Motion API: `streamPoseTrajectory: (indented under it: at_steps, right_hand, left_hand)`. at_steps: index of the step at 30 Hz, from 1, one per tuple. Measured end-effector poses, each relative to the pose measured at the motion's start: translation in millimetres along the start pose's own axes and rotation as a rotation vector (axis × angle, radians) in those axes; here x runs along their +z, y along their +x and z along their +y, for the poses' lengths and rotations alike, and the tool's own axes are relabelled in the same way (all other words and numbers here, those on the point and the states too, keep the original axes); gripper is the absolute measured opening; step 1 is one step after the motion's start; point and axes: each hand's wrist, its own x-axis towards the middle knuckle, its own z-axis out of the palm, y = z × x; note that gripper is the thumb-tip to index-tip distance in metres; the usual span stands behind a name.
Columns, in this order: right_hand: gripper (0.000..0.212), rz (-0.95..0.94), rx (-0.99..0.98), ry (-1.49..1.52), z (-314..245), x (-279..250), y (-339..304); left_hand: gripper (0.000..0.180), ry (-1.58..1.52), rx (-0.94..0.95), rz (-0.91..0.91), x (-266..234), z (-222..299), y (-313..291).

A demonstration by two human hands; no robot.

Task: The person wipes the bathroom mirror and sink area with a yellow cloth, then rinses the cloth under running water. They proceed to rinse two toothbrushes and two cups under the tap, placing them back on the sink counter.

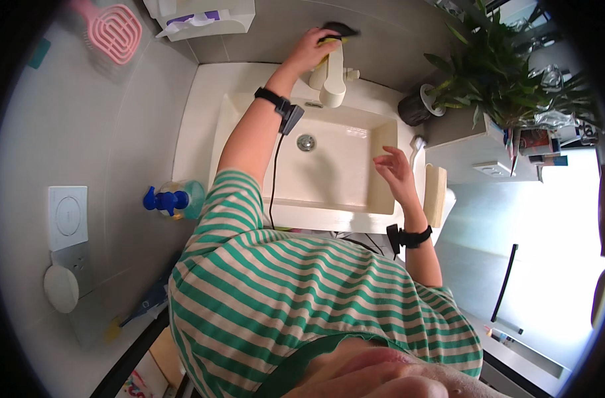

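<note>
My left hand (307, 51) reaches past the sink to the far wall. Its fingers are closed on a small black and yellow object (340, 29), blurred and partly hidden, whose kind I cannot make out. Just beside it stands a cream faucet (333, 85) with its spout over the basin. The cream sink (342, 166) has a round metal drain (306, 142). Above the sink's right side hovers my right hand (397, 176), fingers apart and nothing in them. Both wrists wear black straps with small devices, and a cable runs down from the left one.
A pump bottle (183, 199) with blue tops stands at the sink's left. On the right are a dark pot (415, 107) and a leafy plant (488, 73). A pink hairbrush (115, 33) and a tissue holder (203, 18) hang on the walls.
</note>
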Motion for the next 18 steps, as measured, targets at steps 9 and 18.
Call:
streamPoseTrajectory:
  at_steps: [9,18]
  right_hand:
    - [0.038,0.035,0.165,0.015,28,-26,-20]
    - [0.037,0.041,0.175,-0.073,26,-36,-17]
  left_hand:
    - [0.048,0.593,-0.146,-0.234,19,-115,-29]
    - [0.022,0.938,0.393,0.04,7,-113,-65]
